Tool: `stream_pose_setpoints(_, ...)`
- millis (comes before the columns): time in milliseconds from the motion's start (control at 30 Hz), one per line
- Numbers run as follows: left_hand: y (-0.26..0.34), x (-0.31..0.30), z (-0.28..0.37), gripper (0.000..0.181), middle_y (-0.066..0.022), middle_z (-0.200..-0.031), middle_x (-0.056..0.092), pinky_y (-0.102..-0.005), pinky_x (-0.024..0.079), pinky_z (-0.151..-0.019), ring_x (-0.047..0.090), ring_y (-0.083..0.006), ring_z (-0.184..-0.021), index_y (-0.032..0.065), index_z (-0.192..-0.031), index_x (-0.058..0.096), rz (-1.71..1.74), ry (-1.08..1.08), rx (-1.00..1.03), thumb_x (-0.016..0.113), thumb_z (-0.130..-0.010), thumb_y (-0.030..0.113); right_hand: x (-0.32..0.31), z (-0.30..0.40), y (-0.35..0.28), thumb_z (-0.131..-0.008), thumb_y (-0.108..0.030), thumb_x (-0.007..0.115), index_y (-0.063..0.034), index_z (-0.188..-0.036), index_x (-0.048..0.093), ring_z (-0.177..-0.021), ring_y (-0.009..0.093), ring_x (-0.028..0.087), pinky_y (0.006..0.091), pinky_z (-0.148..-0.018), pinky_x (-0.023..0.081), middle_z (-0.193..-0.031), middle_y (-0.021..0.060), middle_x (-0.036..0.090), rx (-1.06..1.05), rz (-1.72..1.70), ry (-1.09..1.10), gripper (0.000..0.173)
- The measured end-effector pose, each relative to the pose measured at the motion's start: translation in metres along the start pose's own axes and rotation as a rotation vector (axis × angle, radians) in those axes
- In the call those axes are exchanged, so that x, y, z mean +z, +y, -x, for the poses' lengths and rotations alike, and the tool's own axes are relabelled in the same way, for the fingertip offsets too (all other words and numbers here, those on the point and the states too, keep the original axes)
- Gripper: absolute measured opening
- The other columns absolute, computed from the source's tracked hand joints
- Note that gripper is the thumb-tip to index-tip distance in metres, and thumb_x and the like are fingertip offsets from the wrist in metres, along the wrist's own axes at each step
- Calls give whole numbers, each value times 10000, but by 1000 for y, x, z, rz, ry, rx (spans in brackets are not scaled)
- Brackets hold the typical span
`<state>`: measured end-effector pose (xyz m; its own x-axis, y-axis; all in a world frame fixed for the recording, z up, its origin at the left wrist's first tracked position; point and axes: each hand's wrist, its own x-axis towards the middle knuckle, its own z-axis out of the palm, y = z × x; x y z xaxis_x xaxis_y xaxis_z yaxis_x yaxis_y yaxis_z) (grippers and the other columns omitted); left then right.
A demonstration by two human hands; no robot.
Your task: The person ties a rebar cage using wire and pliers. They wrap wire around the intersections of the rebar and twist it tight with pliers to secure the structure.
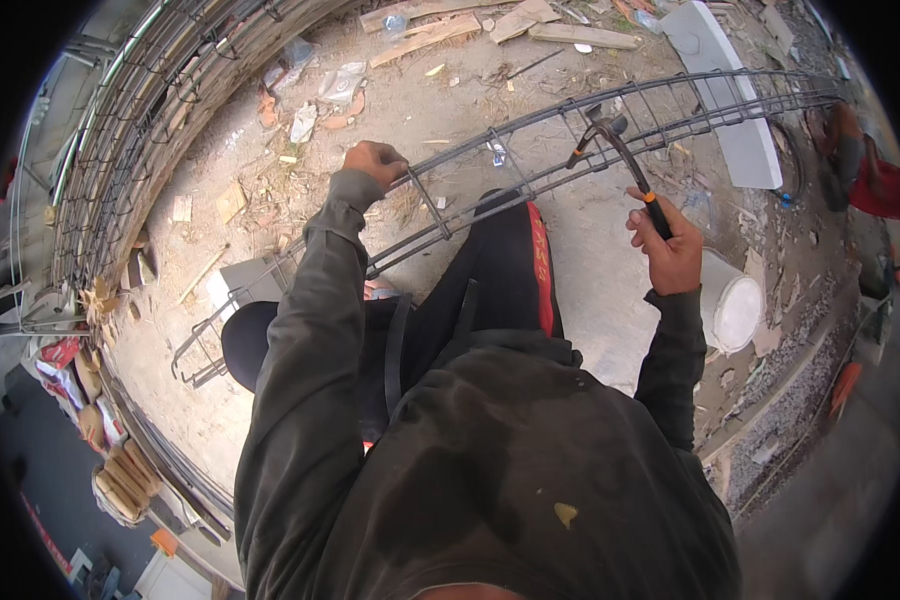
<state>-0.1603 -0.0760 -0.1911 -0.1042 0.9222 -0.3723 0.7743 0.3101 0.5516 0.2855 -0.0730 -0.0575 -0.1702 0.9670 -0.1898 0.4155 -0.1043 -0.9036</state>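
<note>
A long, narrow rebar cage (528, 184) of dark bars and square stirrups runs diagonally before me, from lower left to upper right. My left hand (375, 163) has its fingers curled at the cage's far upper bar, beside a stirrup corner; whether wire lies in the fingertips is hidden. In my right hand (669, 244) is one black-and-orange handle of a pair of end-cutting pincers (630, 157). Their handles are spread wide, and the head is over the cage. The other handle points down-left across the bars. White blocks (750, 142) lie beneath the cage near both ends.
A white bucket (731, 304) lies or stands right of my right forearm. Stacked rebar cages (142, 120) line the left side. Wooden boards (585, 35) and litter (341, 84) are scattered on the ground. At the far right, a person's arm (844, 131) is near the cage's end.
</note>
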Motion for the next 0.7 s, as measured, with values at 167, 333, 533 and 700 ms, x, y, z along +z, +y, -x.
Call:
stream_pose_setpoints(167, -7, 9, 7, 414, -157, -1033, 763, -382, 579, -836, 739, -318, -933, 79, -1136, 757, -4, 93, -21, 797, -816, 338, 15, -65, 7, -873, -225, 728, -43, -1175, 703, -736, 294, 678, 386, -708, 511, -810, 194, 668, -63, 460, -46, 354)
stream_pose_setpoints(333, 17, 4, 61, 570, -223, -1216, 698, -406, 553, -923, 697, -372, -1074, 42, -1299, 653, -100, 390, 115, 798, -841, 349, 32, -84, -23, -882, -233, 740, -36, -1214, 693, -815, 293, 704, 384, -761, 527, -885, 188, 720, -238, 420, 130, 389)
stream_pose_setpoints(533, 108, -89, 205, 426, -148, -1064, 719, -364, 531, -892, 682, -230, -975, -34, -1281, 646, 732, 433, 244, 704, -951, 229, -50, -25, -59, -915, -173, 713, 38, -1218, 681, -746, 104, 597, 278, -708, 494, -847, 84, 710, -220, 112, 32, 370)
stream_pose_setpoints(700, 184, -193, 339, 310, -104, -1046, 767, -419, 571, -864, 734, -294, -901, 203, -1079, 766, 675, -326, 1517, 691, -927, 463, -23, -34, -20, -912, -155, 714, -5, -1235, 691, -711, 128, 618, 300, -666, 486, -809, 75, 700, -270, 349, -46, 357)
